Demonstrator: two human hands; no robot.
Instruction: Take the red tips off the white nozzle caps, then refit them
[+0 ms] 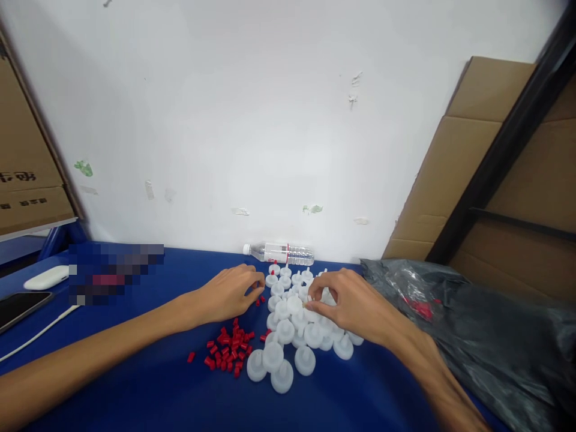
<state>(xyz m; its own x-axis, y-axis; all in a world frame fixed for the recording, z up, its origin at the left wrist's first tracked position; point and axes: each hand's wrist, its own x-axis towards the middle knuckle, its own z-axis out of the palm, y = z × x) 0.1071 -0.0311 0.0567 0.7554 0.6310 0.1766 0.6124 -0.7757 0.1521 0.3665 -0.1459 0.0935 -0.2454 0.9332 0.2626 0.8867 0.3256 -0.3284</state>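
A heap of several white plastic caps [292,330] lies on the blue table [148,384]. Beside it on the left is a pile of small red plugs [229,351]. My left hand [229,294] rests above the red plugs with its fingers curled together in a pinch near the caps; what it holds is too small to make out. My right hand [351,303] lies over the right side of the cap heap, its fingertips pinched on one white cap [310,309].
A clear water bottle [279,253] lies on its side against the white wall. A black plastic bag [472,324] with red pieces inside fills the right. Cardboard boxes [495,174] lean at right and left. A phone [18,307], a white device [45,277] and a cable lie far left.
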